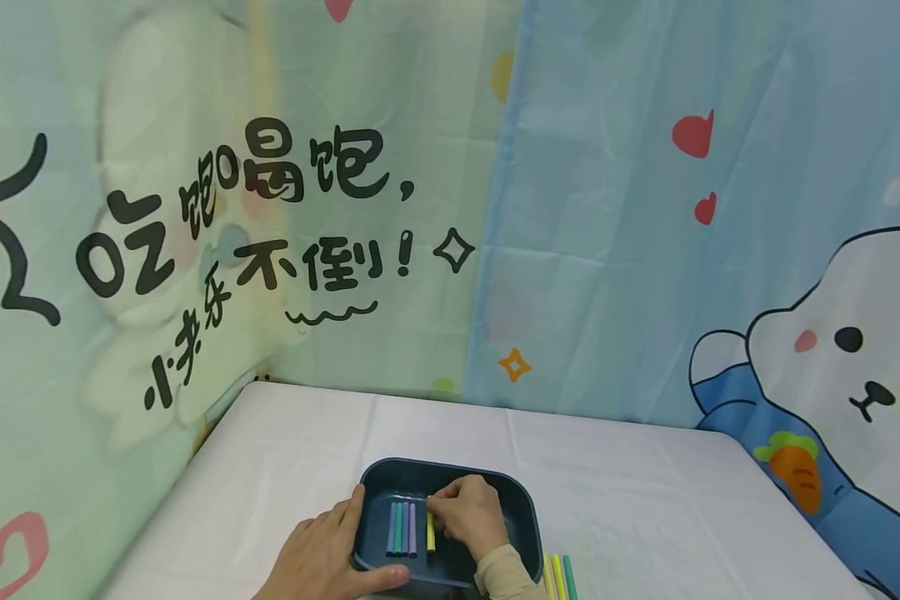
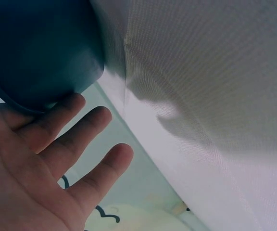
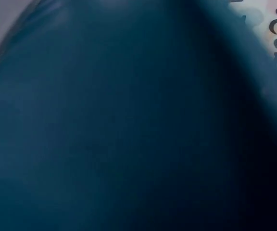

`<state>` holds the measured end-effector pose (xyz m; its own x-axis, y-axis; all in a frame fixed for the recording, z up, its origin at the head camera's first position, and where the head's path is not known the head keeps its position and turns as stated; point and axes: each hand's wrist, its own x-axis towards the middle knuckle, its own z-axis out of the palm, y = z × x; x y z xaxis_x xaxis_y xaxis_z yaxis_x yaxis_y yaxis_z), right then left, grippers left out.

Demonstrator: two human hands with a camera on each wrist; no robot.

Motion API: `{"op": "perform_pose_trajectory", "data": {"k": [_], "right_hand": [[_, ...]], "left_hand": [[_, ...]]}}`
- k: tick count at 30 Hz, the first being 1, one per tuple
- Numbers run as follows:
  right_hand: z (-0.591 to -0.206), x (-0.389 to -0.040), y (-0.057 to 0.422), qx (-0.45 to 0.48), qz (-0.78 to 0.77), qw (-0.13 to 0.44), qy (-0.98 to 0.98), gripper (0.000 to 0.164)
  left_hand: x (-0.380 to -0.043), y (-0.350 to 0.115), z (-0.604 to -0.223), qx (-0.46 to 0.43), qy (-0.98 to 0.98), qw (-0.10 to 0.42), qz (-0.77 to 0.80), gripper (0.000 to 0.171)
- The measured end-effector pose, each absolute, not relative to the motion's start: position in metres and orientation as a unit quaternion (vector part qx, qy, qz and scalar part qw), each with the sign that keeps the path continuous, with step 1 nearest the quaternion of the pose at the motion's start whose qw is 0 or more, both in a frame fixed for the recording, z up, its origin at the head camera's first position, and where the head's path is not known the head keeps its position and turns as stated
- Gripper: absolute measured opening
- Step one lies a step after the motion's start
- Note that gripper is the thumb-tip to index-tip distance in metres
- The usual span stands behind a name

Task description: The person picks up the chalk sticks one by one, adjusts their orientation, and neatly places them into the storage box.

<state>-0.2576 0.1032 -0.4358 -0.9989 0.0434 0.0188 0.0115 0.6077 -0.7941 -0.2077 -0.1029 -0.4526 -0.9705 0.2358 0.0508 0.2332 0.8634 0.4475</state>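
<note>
A: What does the setting comprise, largest part first?
B: A printed backdrop (image 1: 607, 250), then a white-covered bench (image 1: 645, 517) bearing a dark blue tray (image 1: 408, 472).
A: And the hands?
B: The left hand (image 1: 322, 550) steadies the tray's near left corner, fingers extended along the outer wall, thumb at the near rim. The right hand (image 1: 471, 515) reaches inside, apparently pinching the far end of a yellow stick (image 1: 431, 535); the right wrist view does not show the grip.
A: Which step is this?
B: Probably the placing of that stick beside a row of four (image 1: 399, 529). The next move would call for lining it up, then releasing without nudging its neighbours.
A: Its position?
B: At the right fingertips, apart from the left hand, with the row between. Loose sticks (image 1: 558, 575) lie outside, just beside the tray's near right corner.
</note>
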Motion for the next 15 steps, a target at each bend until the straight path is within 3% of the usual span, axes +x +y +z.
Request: {"op": "perform_pose_trajectory", "data": {"k": [15], "right_hand": [[-0.445, -0.260, 0.088, -0.022, 0.425, 0.016, -0.905, 0.007]], "left_hand": [[-0.207, -0.105, -0.453, 0.128, 0.966, -0.012, 0.226, 0.121]]}}
